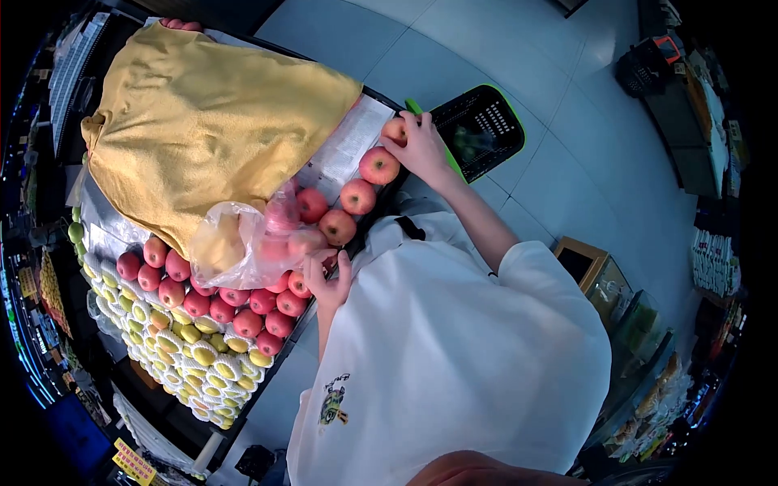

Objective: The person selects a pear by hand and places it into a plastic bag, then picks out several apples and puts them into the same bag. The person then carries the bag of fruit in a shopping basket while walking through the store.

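Observation:
My right hand (pixel 417 146) curls its fingers over a red apple (pixel 395 130) at the far end of a row along the display's edge. Just below it sit another apple (pixel 379 165) and a further apple (pixel 357 197). My left hand (pixel 328 282) is at the same edge, beside a clear plastic bag (pixel 235 251). Its thumb and fingers curve around a reddish apple (pixel 327 258), mostly hidden by the hand. The bag lies crumpled over some apples, with a pinkish bunched part (pixel 282 212). An apple (pixel 336 228) rests between the two hands.
A yellow cloth (pixel 211 113) covers much of the display. Rows of red apples (pixel 221 309) adjoin yellow-green fruit in white foam nets (pixel 186 356). A black basket with a green rim (pixel 506 158) stands on the tiled floor to the right. Another basket (pixel 644 69) is farther off.

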Demonstrator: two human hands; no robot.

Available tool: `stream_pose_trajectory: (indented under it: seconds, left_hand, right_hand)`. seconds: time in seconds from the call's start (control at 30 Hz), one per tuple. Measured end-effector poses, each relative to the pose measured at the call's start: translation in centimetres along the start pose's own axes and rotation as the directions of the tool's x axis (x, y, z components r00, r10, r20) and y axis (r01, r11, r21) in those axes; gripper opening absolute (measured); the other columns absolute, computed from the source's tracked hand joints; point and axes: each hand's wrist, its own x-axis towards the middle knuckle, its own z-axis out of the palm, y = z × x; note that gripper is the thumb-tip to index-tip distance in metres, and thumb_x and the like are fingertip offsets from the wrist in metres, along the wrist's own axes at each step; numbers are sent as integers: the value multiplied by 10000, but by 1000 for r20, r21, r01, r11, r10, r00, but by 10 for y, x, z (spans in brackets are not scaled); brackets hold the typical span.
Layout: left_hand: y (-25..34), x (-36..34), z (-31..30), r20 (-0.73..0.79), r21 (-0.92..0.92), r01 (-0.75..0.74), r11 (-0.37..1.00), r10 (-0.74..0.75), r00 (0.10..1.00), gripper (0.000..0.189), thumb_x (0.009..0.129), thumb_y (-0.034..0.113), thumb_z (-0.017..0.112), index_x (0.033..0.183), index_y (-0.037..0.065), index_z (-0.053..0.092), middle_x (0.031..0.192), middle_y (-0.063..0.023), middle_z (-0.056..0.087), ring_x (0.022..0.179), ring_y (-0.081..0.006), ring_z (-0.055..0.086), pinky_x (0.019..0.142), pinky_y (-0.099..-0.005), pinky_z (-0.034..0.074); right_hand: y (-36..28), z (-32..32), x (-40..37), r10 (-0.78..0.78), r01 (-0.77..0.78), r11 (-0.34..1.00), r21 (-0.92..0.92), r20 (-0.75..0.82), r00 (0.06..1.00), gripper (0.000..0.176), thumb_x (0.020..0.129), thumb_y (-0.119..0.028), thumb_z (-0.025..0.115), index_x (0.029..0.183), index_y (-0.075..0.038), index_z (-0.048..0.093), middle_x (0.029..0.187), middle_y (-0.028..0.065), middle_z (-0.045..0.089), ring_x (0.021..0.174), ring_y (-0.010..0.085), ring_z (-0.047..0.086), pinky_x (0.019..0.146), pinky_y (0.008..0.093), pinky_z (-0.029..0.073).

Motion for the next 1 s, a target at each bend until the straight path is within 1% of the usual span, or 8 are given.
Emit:
stream_pose_trajectory:
  seconds: [0.2,0.43,0.5,0.6,0.63,0.8,0.9,1.0]
  left_hand:
    - [-5,-4,9,-108,71,126,990,-118,987,144,848,14,765,926,35,646,828,-55,598,675,-157,537,581,-265,405]
    - [6,21,15,-88,321,-120,939,156,984,211,780,30,795,942,64,665,839,-79,611,724,-259,575,657,-355,467]
    - [10,41,20,111,532,-71,844,14,994,176,835,156,765,979,91,686,949,-71,658,928,-266,629,814,-404,465]
    - [-3,56,18,90,772,-66,632,-7,996,200,903,262,690,1025,104,704,1110,-46,689,1168,-242,603,967,-462,410]
    - [-12,52,17,64,757,36,652,-129,990,225,936,277,645,1056,98,712,1207,-32,689,1270,-231,567,1039,-503,369]
    - [-13,46,11,48,785,31,618,-110,993,209,928,241,657,1064,95,717,1204,-45,690,1253,-237,583,960,-459,474]
    - [-17,40,7,-4,716,75,694,-104,995,169,898,195,697,1035,101,729,1168,-52,693,1221,-275,603,951,-442,508]
    - [-23,35,6,-62,641,76,763,-48,997,153,869,153,731,1012,99,733,1139,-60,693,1185,-317,618,965,-435,522]
  right_hand:
    - [12,16,13,-51,53,998,-46,59,997,639,804,-527,796,1202,-89,553,1115,220,553,1007,451,626,770,530,559]
    - [-9,-13,20,-26,52,989,-136,186,982,656,826,-595,763,1196,-82,589,1099,200,578,962,396,646,762,509,554]
    - [-8,-12,20,-66,105,972,-208,184,981,664,827,-599,760,1201,-75,599,1108,198,578,985,391,626,795,502,539]
    - [-27,-14,19,-199,218,935,-279,94,975,631,838,-540,774,1213,-53,628,1134,181,573,1057,377,554,898,482,479]
    - [-36,-10,19,-298,311,933,-184,96,950,599,842,-489,781,1221,-52,627,1140,173,569,1073,373,543,910,480,470]
    - [-94,26,4,-650,616,759,210,275,708,458,872,-277,765,1234,-33,626,1160,133,580,1123,347,543,953,453,490]
    - [-113,68,-9,-664,561,746,358,448,598,481,837,-288,791,1195,-25,605,1172,172,588,1127,373,574,948,468,513]
    - [-130,87,-23,-490,491,844,216,682,543,545,804,-323,824,1157,2,565,1176,234,596,1093,411,630,921,477,543]
